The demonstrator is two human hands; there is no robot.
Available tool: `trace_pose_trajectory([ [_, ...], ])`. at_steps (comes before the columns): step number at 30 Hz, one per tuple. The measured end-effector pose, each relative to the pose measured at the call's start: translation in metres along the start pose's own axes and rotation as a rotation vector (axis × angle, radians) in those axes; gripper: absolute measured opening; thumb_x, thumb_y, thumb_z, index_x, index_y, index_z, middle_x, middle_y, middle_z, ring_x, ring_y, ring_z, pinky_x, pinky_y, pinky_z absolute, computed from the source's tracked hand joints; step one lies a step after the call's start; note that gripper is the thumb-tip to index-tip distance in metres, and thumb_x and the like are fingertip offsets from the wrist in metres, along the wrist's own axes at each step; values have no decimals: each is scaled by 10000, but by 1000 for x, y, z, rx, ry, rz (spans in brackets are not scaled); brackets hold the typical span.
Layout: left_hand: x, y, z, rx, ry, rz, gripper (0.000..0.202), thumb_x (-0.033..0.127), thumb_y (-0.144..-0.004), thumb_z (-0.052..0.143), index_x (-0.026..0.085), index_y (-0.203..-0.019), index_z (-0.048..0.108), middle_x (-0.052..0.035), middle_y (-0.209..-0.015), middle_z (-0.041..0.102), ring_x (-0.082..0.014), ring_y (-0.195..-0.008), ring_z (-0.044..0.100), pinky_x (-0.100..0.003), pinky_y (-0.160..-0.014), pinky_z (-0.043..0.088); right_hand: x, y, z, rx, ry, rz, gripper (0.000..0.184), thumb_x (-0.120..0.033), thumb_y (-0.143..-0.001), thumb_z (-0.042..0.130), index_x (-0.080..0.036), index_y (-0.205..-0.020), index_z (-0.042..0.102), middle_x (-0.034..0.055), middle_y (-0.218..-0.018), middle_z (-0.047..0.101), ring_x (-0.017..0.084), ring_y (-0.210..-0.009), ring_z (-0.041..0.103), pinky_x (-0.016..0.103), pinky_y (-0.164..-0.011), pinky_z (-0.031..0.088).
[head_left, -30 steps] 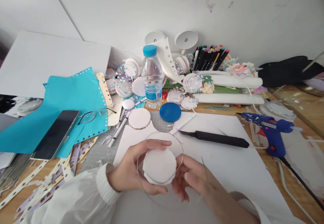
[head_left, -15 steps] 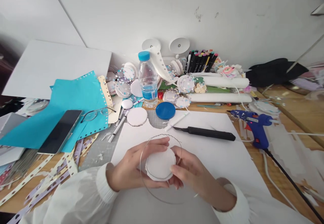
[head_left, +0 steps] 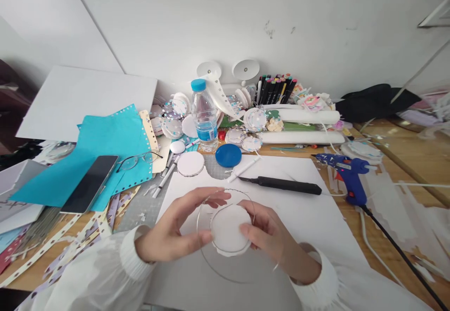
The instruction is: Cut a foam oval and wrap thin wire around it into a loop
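Observation:
A round white foam disc (head_left: 229, 229) sits inside a clear round plastic lid (head_left: 225, 264), both held just above a large white sheet (head_left: 309, 217). My right hand (head_left: 270, 238) grips the disc's right edge with curled fingers. My left hand (head_left: 177, 231) curls around the left side of the clear lid, thumb under and fingers arched over its top rim. A second white disc (head_left: 190, 163) lies on the table behind my hands.
A black craft knife (head_left: 281, 185), a blue lid (head_left: 228, 155) and a water bottle (head_left: 204, 116) stand behind the sheet. To the right lies a blue glue gun (head_left: 346, 172) with its cable. A phone (head_left: 89, 184), glasses (head_left: 135, 161) and teal paper (head_left: 105, 137) lie left; markers (head_left: 276, 88) stand at the wall.
The disc has shifted slightly right within the clear lid. My left fingers have lifted off the disc and arch over the rim. The camera has tilted a little.

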State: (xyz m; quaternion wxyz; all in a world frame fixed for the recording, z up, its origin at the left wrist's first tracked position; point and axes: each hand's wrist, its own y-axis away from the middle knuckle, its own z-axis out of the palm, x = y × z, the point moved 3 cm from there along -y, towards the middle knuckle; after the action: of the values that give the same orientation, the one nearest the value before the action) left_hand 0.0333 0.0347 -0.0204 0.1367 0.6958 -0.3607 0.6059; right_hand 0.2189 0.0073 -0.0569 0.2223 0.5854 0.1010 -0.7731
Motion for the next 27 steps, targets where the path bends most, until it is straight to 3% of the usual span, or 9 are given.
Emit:
trace_pose_trajectory([
  [4,9,-6,0,-122,-156,113,686,351,-705,791,227,-1319,513,-150,-1280,582,-326,-1193,534,-471,-1005,435,-1,1,1,-31,-13,0,148,-316,-836,602,-168,-847,599,-50,-665,430,81,-549,307,197,-486,277],
  [8,8,-8,0,-93,-198,47,763,358,-637,846,244,-1309,503,-129,-1184,608,-292,-1087,584,-420,-934,479,-3,0,3,-52,-26,-6,203,-364,-830,615,-162,-842,605,-29,-703,459,98,-599,347,208,-522,297],
  [22,-10,-6,4,-39,-113,151,786,290,-578,890,255,-1286,552,-133,-1162,661,-280,-1068,636,-392,-926,514,13,0,-4,-64,-72,107,259,-407,-852,618,-154,-840,563,-27,-693,417,110,-616,342,235,-550,267],
  [27,-9,-8,0,-76,-106,156,790,271,-597,881,259,-1309,539,-136,-1187,653,-282,-1094,617,-405,-943,503,13,-1,-4,-71,-78,111,245,-400,-881,595,-156,-902,576,-23,-717,436,106,-621,345,228,-544,272],
])
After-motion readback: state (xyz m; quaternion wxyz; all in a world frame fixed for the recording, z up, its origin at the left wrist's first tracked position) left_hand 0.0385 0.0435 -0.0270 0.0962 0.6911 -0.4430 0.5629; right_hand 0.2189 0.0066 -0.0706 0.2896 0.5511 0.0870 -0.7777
